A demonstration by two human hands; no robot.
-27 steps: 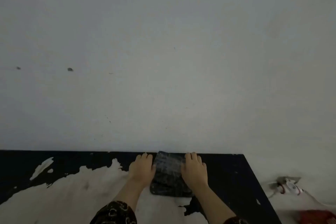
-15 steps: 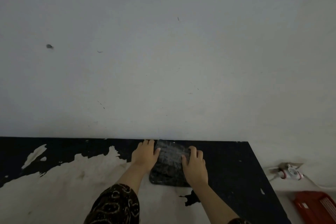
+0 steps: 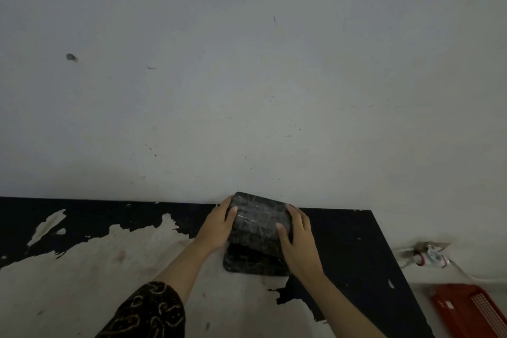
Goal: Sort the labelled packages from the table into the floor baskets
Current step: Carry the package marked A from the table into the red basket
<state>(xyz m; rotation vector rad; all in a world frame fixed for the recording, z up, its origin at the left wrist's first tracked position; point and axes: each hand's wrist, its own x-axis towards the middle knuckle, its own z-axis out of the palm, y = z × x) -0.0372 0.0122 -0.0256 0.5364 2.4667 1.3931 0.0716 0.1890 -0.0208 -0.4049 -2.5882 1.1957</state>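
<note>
A dark plastic-wrapped package (image 3: 259,223) is held tilted above the table, its far edge raised against the wall. My left hand (image 3: 216,226) grips its left side and my right hand (image 3: 297,239) grips its right side. Directly under it a second dark package (image 3: 253,265) lies flat on the table (image 3: 343,241), partly hidden by the lifted one. No label shows on either package. A red floor basket (image 3: 472,310) sits low at the right, beyond the table's edge.
The table is black with large worn pale patches (image 3: 82,282) and stands against a plain grey wall (image 3: 247,77). Its right edge runs diagonally toward the bottom right. A white plug and cable (image 3: 432,258) lie on the floor by the wall.
Both hands have closed on the top package and lifted it off the one beneath, tilting its far edge up. The view has dropped and shifted right, showing more of the red basket.
</note>
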